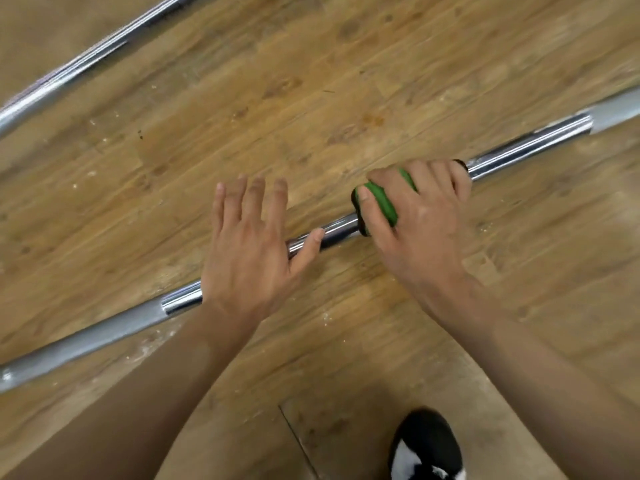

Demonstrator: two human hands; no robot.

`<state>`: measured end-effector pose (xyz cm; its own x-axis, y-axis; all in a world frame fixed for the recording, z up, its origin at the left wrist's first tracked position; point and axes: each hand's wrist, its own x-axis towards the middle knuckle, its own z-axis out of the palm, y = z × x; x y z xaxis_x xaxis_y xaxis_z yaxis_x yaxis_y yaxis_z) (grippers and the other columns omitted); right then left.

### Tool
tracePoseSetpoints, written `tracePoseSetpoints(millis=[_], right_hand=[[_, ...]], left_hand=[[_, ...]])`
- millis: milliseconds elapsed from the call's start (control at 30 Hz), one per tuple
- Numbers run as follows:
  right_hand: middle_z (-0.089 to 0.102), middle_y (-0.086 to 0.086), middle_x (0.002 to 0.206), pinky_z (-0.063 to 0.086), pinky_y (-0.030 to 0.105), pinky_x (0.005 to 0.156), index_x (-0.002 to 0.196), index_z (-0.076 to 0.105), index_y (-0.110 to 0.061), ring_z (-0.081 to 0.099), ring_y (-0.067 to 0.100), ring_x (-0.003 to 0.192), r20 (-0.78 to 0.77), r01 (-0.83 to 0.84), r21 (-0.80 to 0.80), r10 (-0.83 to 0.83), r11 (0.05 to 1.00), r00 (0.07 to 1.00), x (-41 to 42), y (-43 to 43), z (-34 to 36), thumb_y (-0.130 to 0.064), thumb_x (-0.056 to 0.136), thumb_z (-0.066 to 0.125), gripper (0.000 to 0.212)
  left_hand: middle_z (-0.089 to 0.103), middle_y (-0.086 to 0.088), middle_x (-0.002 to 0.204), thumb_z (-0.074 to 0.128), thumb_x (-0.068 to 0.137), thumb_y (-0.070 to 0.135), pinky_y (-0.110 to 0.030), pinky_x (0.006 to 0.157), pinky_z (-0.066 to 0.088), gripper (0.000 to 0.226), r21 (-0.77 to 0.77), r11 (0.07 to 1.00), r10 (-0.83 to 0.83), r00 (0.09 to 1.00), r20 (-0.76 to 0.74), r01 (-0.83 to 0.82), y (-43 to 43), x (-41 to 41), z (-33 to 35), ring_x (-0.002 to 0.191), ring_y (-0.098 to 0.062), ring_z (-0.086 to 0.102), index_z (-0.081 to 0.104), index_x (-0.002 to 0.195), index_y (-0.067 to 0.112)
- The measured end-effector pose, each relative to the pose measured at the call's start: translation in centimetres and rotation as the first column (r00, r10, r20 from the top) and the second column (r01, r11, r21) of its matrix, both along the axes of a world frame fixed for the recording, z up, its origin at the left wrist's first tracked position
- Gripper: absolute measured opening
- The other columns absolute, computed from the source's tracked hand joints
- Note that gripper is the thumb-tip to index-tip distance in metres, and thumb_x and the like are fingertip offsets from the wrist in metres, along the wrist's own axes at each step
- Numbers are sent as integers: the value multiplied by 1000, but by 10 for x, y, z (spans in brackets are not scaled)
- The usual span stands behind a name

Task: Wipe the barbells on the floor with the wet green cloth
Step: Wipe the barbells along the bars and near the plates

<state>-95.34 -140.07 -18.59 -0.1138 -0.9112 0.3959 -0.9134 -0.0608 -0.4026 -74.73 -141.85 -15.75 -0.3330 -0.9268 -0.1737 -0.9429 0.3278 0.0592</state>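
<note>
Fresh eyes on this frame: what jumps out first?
The green cloth sits mid-frame, wrapped round the chrome barbell that crosses the wooden floor diagonally, with the right hand gripping it. Just left of it, the left hand lies spread over the same bar, fingers straight. A second barbell lies in the upper left corner, and a black-and-white shoe shows at the bottom edge.
</note>
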Motion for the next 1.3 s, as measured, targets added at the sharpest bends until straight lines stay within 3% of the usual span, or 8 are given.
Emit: tracePoseSetpoints(millis=[333,500,600,700,867,1000,1133,1300], right_hand=[[60,10,94,42,44,92,114,70,-11,56,33,87,-160,-183,66,191,981,968,-32,3,7,-36,111,44,37],[64,15,108,36,52,114,121,65,-8,59,36,107,-202,39,36,-31,999,979,-116,-9,-3,-35,113,36,40],[64,13,107,35,57,113,113,65,-8,58,36,106,-127,205,38,-199,978,972,-139,-14,-3,-32,112,38,36],[64,16,99,34,60,113,105,68,-8,57,37,101,-72,344,55,-340,937,938,-95,-14,6,-27,105,48,28],[62,7,97,31,46,118,111,70,-15,56,27,98,-58,-28,60,32,998,998,29,22,2,-35,107,45,32],[64,9,99,39,44,102,121,70,-11,57,30,94,-150,-240,37,242,970,959,1,18,-1,-39,110,40,42],[65,14,101,40,51,99,119,67,-5,56,30,97,-113,-55,-15,53,998,992,-81,6,-4,-34,111,39,42],[66,14,94,36,44,99,107,68,-9,58,36,93,-85,240,57,-234,969,968,-161,-22,5,-36,107,44,36]], left_hand=[[50,-31,147,11,102,72,-62,124,21,92,-12,1000,-18,1000,10,18,-1,1,-1,143,-49,39,46,149,1],[52,-31,142,20,102,70,-64,121,24,86,-25,1000,-4,1000,-29,3,-2,-3,-1,140,-50,41,53,141,1],[52,-30,142,24,101,68,-63,122,23,82,-26,1000,-11,1000,-22,11,1,-3,-1,140,-49,41,54,139,1],[53,-30,141,26,102,67,-63,122,23,80,-47,999,-21,999,-32,20,3,-2,-2,139,-49,41,55,138,1],[53,-31,140,27,101,66,-63,122,23,78,-58,998,-24,999,-45,21,4,-1,-2,138,-48,42,57,133,1],[52,-31,141,22,104,60,-63,122,23,73,-55,998,-20,997,-72,16,6,1,-1,138,-48,41,56,132,1],[51,-30,141,19,105,61,-62,123,22,74,-47,999,-14,998,-69,10,8,2,-2,139,-48,40,57,128,2],[55,-33,135,24,104,60,-64,121,26,72,-60,998,-4,997,-79,0,11,0,-5,132,-49,46,63,111,1]])
